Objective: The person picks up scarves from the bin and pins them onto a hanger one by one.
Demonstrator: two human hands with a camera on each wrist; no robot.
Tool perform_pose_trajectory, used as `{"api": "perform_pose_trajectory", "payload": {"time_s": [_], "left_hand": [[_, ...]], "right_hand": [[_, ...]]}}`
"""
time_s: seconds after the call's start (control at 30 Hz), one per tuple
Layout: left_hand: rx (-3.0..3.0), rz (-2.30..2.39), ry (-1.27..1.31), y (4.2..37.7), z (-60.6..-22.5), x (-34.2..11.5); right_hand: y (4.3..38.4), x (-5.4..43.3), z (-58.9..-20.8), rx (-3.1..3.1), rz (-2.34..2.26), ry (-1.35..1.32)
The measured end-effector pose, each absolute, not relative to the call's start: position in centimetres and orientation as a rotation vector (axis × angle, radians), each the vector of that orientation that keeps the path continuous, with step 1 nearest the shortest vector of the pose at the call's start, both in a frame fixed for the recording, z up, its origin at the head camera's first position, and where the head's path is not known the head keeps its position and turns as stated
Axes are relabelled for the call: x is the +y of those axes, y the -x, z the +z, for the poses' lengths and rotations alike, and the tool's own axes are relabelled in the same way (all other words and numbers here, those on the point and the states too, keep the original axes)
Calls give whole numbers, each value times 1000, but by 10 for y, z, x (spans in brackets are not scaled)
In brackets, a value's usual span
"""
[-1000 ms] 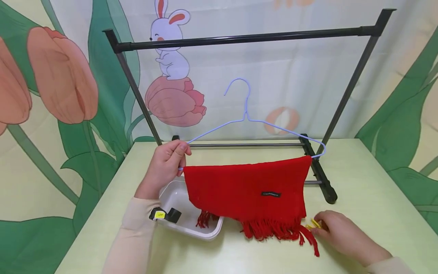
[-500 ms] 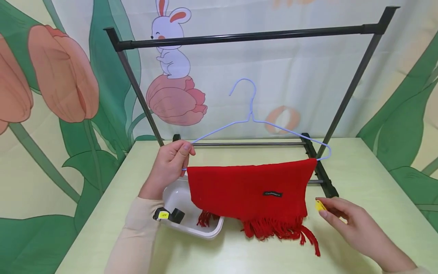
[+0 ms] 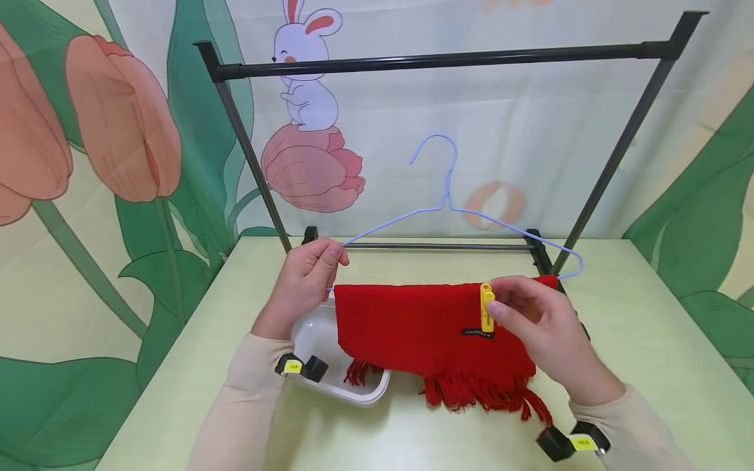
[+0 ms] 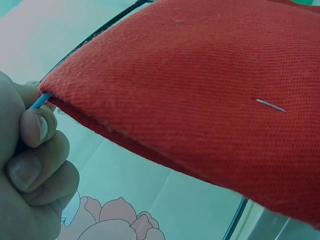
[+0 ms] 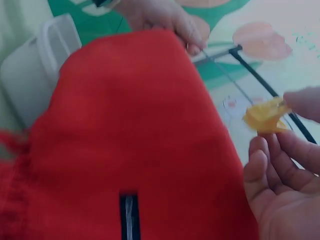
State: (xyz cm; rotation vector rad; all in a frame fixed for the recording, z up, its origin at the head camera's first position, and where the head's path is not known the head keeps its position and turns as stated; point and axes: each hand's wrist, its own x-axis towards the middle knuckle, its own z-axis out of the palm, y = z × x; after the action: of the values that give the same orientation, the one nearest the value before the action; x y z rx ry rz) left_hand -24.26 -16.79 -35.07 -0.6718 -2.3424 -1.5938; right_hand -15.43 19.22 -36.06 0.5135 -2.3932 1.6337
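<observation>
A red fringed scarf (image 3: 406,327) with a small black label hangs folded over the lower bar of a thin lilac wire hanger (image 3: 406,214). My left hand (image 3: 309,275) grips the hanger's left corner, thumb and curled fingers round the wire, as the left wrist view (image 4: 37,150) also shows. Between the thumb and fingers of my right hand (image 3: 538,327) is a yellow clothespin (image 3: 487,307), held in front of the scarf near its top fold. In the right wrist view the clothespin (image 5: 265,116) is beside the scarf's folded edge, with its handles pinched.
Behind the hanger stands a black garment rack (image 3: 424,62) with a horizontal top bar. A white plastic basin (image 3: 318,386) sits on the pale table (image 3: 194,392) under the scarf's left side. A printed curtain (image 3: 383,131) hangs at the back.
My right hand has lifted the yellow clothespin from low on the right up and left to the scarf's upper part. My left hand still holds the hanger, slightly farther right in view.
</observation>
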Motion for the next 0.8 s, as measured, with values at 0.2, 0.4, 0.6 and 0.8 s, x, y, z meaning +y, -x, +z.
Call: {"api": "perform_pose_trajectory", "payload": {"time_s": [0.2, 0.4, 0.6, 0.8], "left_hand": [[-2333, -1578, 696, 242, -351, -165], [-2324, -1543, 721, 241, -350, -161], [-2324, -1508, 729, 242, -351, -159], [-2328, -1480, 746, 241, -351, -158]], "right_hand": [[171, 150, -346, -2336, 1724, -550], [181, 111, -330, -2344, 1752, -561], [192, 79, -323, -2329, 1768, -630], [204, 56, -321, -2313, 1769, -708]]}}
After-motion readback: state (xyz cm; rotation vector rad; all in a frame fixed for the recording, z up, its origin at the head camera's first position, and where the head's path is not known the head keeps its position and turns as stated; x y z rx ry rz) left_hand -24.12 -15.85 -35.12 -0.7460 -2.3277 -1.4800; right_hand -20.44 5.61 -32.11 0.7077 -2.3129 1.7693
